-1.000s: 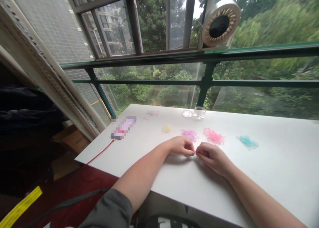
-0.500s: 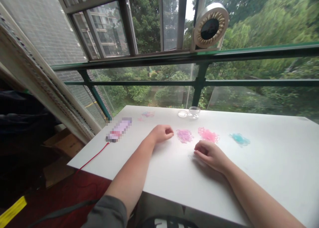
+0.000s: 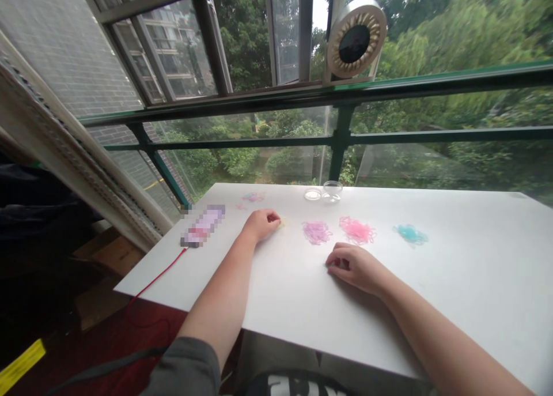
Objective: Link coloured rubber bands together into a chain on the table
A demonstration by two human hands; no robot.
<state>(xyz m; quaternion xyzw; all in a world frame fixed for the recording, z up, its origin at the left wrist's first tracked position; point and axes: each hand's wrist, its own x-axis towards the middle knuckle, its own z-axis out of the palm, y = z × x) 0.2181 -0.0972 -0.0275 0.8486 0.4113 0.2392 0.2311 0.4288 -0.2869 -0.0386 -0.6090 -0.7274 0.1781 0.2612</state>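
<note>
My left hand is closed in a pinch at the edge of a small pale yellow pile, partly hidden behind its fingertips. What lies between those fingers is too small to make out. Nearer me, my right hand rests low over the table with thumb and fingers pinched; a tiny bit of a thin rubber band shows at the tips. Beyond the hands lie loose piles of rubber bands: purple, pink and, further right, teal.
On the white table a clear round container and its lid stand at the back. A mixed-colour pile lies back left. A blurred phone with a red cable is at the left edge. A round fan stands by the window.
My left hand has moved left, away from the purple pile, and the pale yellow pile now shows at its fingertips. The right hand has shifted slightly left; the view has turned a little.
</note>
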